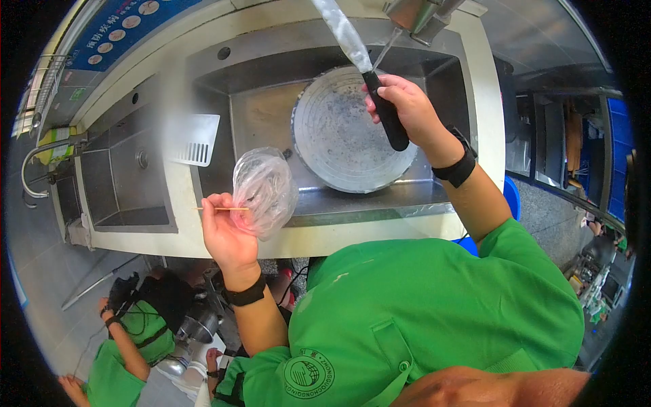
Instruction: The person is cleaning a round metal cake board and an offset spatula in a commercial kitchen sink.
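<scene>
My right hand [410, 108] is closed around the black handle of a palette knife [350, 42], its long flat metal blade pointing up and away; the blade's far end is cut off by the frame. Beside the blade, a stream of water runs from the tap [413, 20]. Crumpled clear plastic bag [266, 193] is in my left hand [230, 230], along with a thin wooden stick [227, 209] pinched at the fingers. Beneath my right hand, a large round grey pan or lid [332, 136] rests in the steel sink [254, 125].
A slotted metal turner [196, 139] is at the divider between the sinks, partly blurred. To the left is a second sink basin [129, 186] with a curved faucet [34, 163]. Another person in green [135, 339] is at lower left. A blue bin [512, 197] stands right.
</scene>
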`<move>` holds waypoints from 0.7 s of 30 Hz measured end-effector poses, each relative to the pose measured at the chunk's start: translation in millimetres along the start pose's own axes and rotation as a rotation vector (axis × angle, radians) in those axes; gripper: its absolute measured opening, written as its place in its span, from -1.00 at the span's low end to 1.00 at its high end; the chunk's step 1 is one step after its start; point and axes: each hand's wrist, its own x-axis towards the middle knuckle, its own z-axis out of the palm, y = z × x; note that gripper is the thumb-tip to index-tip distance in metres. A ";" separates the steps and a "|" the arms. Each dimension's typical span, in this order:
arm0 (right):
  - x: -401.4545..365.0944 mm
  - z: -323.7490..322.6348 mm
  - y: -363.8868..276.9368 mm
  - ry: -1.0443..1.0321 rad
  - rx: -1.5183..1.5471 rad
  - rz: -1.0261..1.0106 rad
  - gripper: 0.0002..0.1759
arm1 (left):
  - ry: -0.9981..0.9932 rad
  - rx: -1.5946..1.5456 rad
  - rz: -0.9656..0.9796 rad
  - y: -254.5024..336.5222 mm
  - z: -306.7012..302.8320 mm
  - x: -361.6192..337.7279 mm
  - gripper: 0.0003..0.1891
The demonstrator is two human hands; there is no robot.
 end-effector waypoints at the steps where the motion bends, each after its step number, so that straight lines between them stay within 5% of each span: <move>1: -0.5 -0.6 0.2 0.001 0.000 0.000 -0.75 | -0.011 0.004 -0.004 -0.2 -0.7 0.2 -0.79; 21: -8.4 -5.3 13.3 0.002 -0.087 0.020 -0.72 | -0.014 -0.006 0.004 -2.4 -0.7 -1.9 -0.79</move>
